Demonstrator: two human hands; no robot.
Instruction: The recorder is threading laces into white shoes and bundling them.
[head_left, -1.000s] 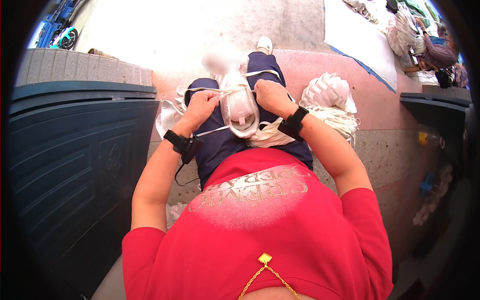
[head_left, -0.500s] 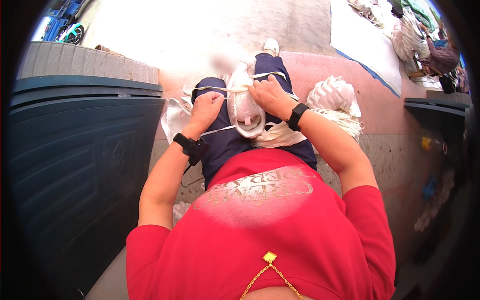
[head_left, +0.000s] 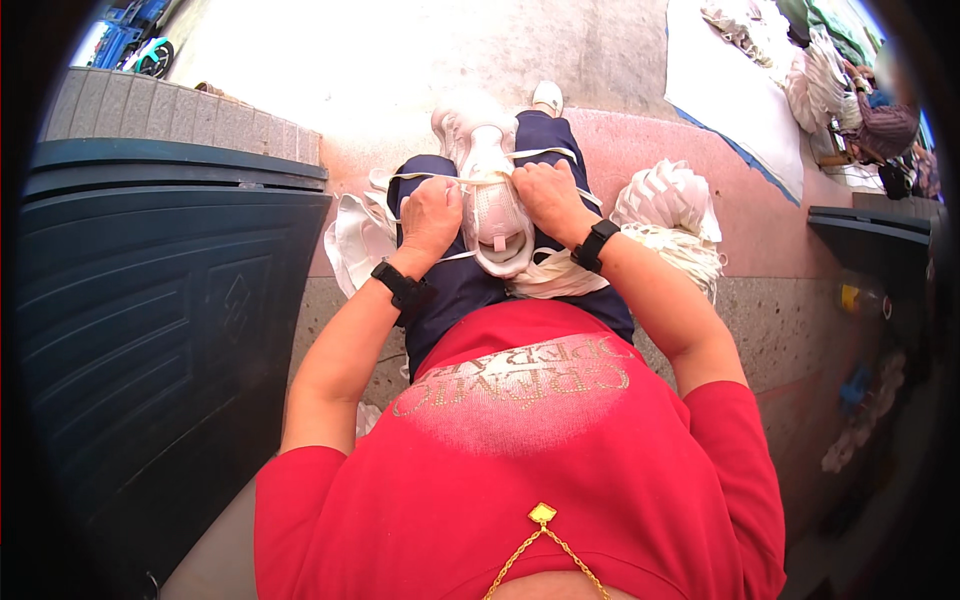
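Observation:
A white shoe (head_left: pixel 497 222) rests between my thighs, its heel opening toward me and its toe away. Pale laces (head_left: pixel 487 179) cross its upper and trail out over both legs. My left hand (head_left: pixel 432 214) is closed at the shoe's left side, with a lace in its fingers. At the right edge of the shoe, my right hand (head_left: pixel 549 198) is closed on a lace near the eyelets. My curled fingers hide the gripped parts of the laces. Beyond the shoe's toe sits another pale shoe (head_left: pixel 462 122), washed out by glare.
Right of my leg lies a pile of white shoes (head_left: pixel 668 200) above a bundle of loose laces (head_left: pixel 690 250). More white shoe parts (head_left: pixel 355 240) lie at my left. Dark door panels (head_left: pixel 160 330) stand on the left. At the far right, a person (head_left: pixel 885 125) works beside a white sheet (head_left: pixel 735 95).
My left hand has come in toward the shoe and turned its back upward. My right hand has shifted slightly right and down. The blurred shape beyond the toe now shows as a shoe.

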